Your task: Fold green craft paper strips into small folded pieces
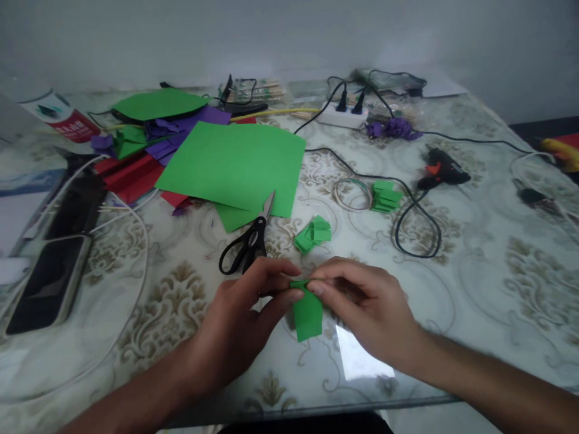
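Note:
Between my two hands hangs a small green paper strip (308,316), its top edge folded over. My left hand (246,316) pinches the fold at its left end with thumb and fingers. At the other end, my right hand (368,301) grips the same fold between thumb and fingertips. Just beyond my hands lies a small pile of folded green paper pieces (313,234). Black-handled scissors (253,235) rest partly on a large green paper sheet (239,163), blades pointing away from me. A second bunch of folded green pieces (386,197) sits farther right.
A glue gun (443,169) lies at the right, its black cord looping over the table. Behind are a white power strip (342,114) and a purple paper flower (393,128). At left are a phone (49,283), white cables, red paper (131,178) and a cup (67,117).

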Demonstrator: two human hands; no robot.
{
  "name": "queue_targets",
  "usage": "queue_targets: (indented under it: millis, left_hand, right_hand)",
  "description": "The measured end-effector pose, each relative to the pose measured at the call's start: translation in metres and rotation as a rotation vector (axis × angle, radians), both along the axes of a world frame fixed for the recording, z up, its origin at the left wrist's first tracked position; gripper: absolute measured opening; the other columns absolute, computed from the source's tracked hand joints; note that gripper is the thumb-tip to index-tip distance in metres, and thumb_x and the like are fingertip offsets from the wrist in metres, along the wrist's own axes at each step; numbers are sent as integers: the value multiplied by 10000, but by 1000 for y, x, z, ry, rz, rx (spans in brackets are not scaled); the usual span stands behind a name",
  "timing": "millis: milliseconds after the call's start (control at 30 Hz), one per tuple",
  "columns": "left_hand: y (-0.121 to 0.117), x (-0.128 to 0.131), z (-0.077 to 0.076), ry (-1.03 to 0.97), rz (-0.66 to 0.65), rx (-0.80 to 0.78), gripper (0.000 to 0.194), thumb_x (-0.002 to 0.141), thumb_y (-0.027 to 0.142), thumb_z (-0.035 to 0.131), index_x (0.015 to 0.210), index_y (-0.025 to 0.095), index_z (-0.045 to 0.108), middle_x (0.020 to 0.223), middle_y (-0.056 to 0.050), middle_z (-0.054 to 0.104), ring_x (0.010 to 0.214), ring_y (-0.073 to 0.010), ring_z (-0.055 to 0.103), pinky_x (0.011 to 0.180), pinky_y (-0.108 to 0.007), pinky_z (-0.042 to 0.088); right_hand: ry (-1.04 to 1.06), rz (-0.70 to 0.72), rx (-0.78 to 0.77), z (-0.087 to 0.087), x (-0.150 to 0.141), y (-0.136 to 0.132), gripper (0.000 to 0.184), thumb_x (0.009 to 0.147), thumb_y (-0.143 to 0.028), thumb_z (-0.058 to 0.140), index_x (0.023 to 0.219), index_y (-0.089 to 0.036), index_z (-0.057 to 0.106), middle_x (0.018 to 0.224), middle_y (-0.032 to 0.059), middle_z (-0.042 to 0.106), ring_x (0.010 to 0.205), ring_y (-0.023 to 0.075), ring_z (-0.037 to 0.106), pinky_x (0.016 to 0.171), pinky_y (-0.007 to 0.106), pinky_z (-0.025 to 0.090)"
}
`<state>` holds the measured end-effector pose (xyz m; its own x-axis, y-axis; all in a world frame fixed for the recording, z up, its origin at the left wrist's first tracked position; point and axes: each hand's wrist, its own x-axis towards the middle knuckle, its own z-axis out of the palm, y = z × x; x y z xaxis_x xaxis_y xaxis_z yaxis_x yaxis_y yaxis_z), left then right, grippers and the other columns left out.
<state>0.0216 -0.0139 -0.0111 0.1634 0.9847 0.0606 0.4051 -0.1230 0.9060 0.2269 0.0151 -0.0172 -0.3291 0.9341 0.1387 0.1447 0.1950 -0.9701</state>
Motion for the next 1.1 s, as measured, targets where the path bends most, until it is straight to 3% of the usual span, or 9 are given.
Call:
queue_targets:
  millis: [100, 200, 500, 767, 867, 1033, 1100]
  left_hand:
    - [2, 0, 0, -19, -2, -39, 215, 925, 177, 717, 1097, 287, 651, 809, 88, 761, 742, -75, 746, 637, -92, 564]
    - [5, -1, 0, -65, 9, -100, 170, 926, 192, 717, 1069, 271, 671, 811, 77, 756, 751, -76, 741, 648, -97, 558]
    - [10, -3, 0, -163, 1, -226, 114, 911, 250, 751, 1022, 254, 726, 854, 52, 794, 804, -96, 760, 703, -122, 572]
    - [10, -2, 2, -80, 4, -156, 105, 895, 233, 767, 993, 257, 738, 828, 61, 794, 756, -100, 756, 676, -134, 575]
    - [10, -2, 4, -60, 6, -143, 110, 893, 219, 760, 996, 248, 735, 817, 58, 788, 747, -102, 754, 673, -137, 579]
    - [9, -3, 7, -41, -31, -86, 74, 938, 250, 715, 1010, 242, 730, 828, 52, 778, 739, -96, 737, 672, -139, 570]
    - [8, -3, 8, -25, -47, -40, 60, 963, 257, 684, 983, 233, 735, 827, 44, 776, 728, -98, 728, 657, -145, 563]
  right_hand:
    - [64, 37, -217, -2, -1, 3, 92, 935, -270, 717, 907, -195, 762, 733, -1, 701, 647, 114, 615, 582, 203, 486]
    - [76, 80, -315, -3, -1, 6, 130, 927, -301, 721, 881, -187, 764, 733, 7, 706, 649, 113, 608, 580, 204, 469]
    - [83, 60, -320, -2, -1, 5, 151, 903, -314, 731, 849, -181, 777, 717, 17, 712, 615, 114, 584, 546, 209, 444]
    - [78, 62, -293, -2, 0, 4, 120, 919, -282, 727, 875, -197, 798, 739, 13, 746, 634, 112, 618, 565, 197, 471]
    - [51, 46, -208, -3, 1, 3, 106, 937, -270, 717, 904, -206, 795, 758, 12, 756, 651, 117, 650, 571, 196, 496]
    - [-81, 33, 187, 0, 3, -1, 85, 954, -144, 695, 959, -194, 763, 827, 10, 751, 736, 123, 684, 660, 224, 522]
    - [-87, 34, 279, 1, 4, -2, 100, 954, -102, 681, 978, -174, 748, 852, 23, 752, 757, 126, 690, 688, 234, 533]
